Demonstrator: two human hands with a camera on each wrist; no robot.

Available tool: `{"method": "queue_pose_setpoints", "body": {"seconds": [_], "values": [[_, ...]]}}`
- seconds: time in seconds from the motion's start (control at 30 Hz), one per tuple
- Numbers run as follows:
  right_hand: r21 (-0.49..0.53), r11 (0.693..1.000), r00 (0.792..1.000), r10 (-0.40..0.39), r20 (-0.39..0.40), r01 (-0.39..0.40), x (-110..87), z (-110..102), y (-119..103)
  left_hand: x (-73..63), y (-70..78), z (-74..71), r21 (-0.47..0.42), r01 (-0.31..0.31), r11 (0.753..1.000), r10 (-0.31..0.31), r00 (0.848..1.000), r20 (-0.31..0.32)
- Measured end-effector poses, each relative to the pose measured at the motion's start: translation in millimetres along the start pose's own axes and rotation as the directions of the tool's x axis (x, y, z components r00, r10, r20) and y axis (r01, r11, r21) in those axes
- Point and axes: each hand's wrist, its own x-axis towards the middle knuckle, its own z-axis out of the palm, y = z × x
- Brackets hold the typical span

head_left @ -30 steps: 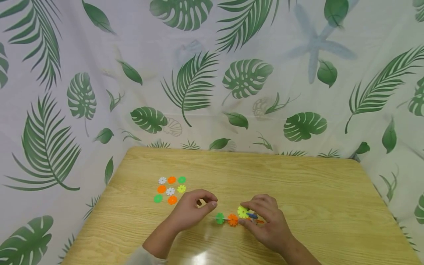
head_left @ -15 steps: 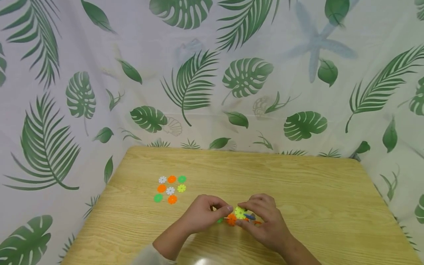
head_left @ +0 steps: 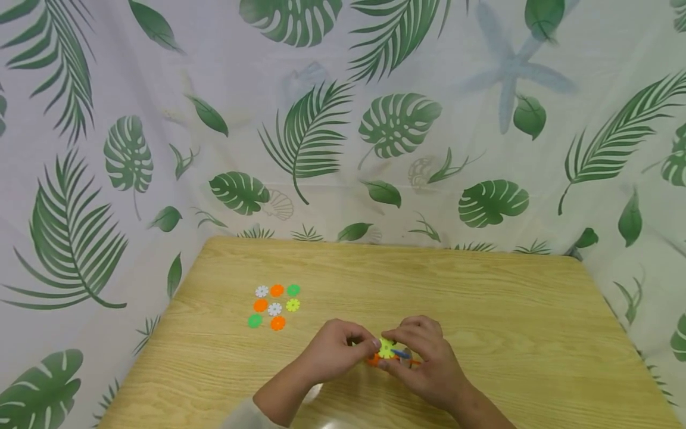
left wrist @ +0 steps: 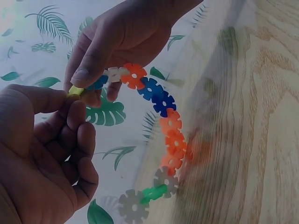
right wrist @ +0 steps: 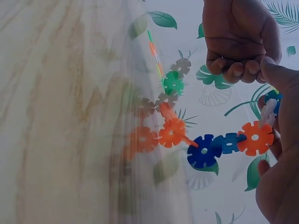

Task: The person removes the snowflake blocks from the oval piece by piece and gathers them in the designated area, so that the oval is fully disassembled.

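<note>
A curved chain of slotted plastic snowflake discs hangs from the hands. A yellow disc (head_left: 386,348) at its end lies between the fingertips of both hands. My left hand (head_left: 337,353) pinches that disc's edge with thumb and forefinger. My right hand (head_left: 426,366) grips the chain just behind, by the yellow and blue discs. In the right wrist view an orange disc (right wrist: 254,138), a dark blue disc (right wrist: 204,151), more orange ones and a green disc (right wrist: 173,83) follow along the chain. A grey disc (left wrist: 133,206) forms its far end in the left wrist view.
On the wooden table (head_left: 482,298), loose discs lie flat in rows left of the hands, among them a white disc (head_left: 275,309), an orange disc (head_left: 278,323) and a green disc (head_left: 255,320). A leaf-printed cloth (head_left: 321,226) hangs behind the table.
My left hand has moved right, from apart to the yellow disc, and now pinches it. The right hand, with the chain, has shifted slightly left.
</note>
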Motion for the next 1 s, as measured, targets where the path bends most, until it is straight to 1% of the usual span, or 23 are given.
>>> {"method": "queue_pose_setpoints", "body": {"seconds": [0.1, 0.2, 0.3, 0.4, 0.47, 0.57, 0.63, 0.77, 0.87, 1.0], "values": [[0.000, 0.997, 0.995, 0.074, 0.069, -0.074, -2.4, -2.7, -1.4, -0.4, -0.7, -0.1, 0.002, 0.004, 1.000, -0.004, 1.000, -0.010], [0.004, 0.990, 0.981, 0.141, 0.131, -0.143, -5.3, -5.8, -1.8, -1.0, -0.5, -1.2, 0.004, 0.005, 1.000, -0.005, 1.000, -0.012], [0.026, 0.984, 0.973, 0.167, 0.158, -0.174, -7.1, -7.6, -0.1, -1.8, 1.3, -2.7, -0.004, -0.004, 1.000, 0.004, 1.000, -0.010], [0.055, 0.983, 0.973, 0.162, 0.165, -0.173, -7.6, -8.3, 2.0, -2.8, 3.2, -3.7, -0.010, -0.018, 1.000, 0.018, 1.000, -0.008], [0.072, 0.984, 0.974, 0.148, 0.170, -0.162, -7.2, -8.5, 3.1, -3.6, 4.2, -3.9, -0.006, -0.020, 1.000, 0.020, 1.000, -0.010], [0.117, 0.979, 0.973, 0.146, 0.178, -0.168, -6.2, -9.5, 3.0, -4.5, 4.9, -3.7, -0.008, -0.014, 1.000, 0.014, 1.000, -0.013], [0.166, 0.970, 0.972, 0.146, 0.183, -0.177, -5.5, -10.5, 2.7, -4.7, 5.3, -3.7, -0.003, -0.011, 1.000, 0.011, 1.000, -0.017], [0.273, 0.942, 0.970, 0.145, 0.196, -0.196, -3.8, -11.6, 2.0, -5.0, 5.0, -4.2, 0.011, -0.020, 1.000, 0.021, 1.000, -0.019], [0.313, 0.928, 0.967, 0.141, 0.213, -0.205, -2.5, -11.0, 2.1, -5.4, 4.1, -4.8, 0.028, -0.039, 0.999, 0.040, 0.999, -0.019], [0.325, 0.921, 0.962, 0.141, 0.235, -0.214, -1.6, -10.4, 2.6, -5.8, 3.2, -5.4, 0.038, -0.053, 0.998, 0.053, 0.998, -0.023]]}}
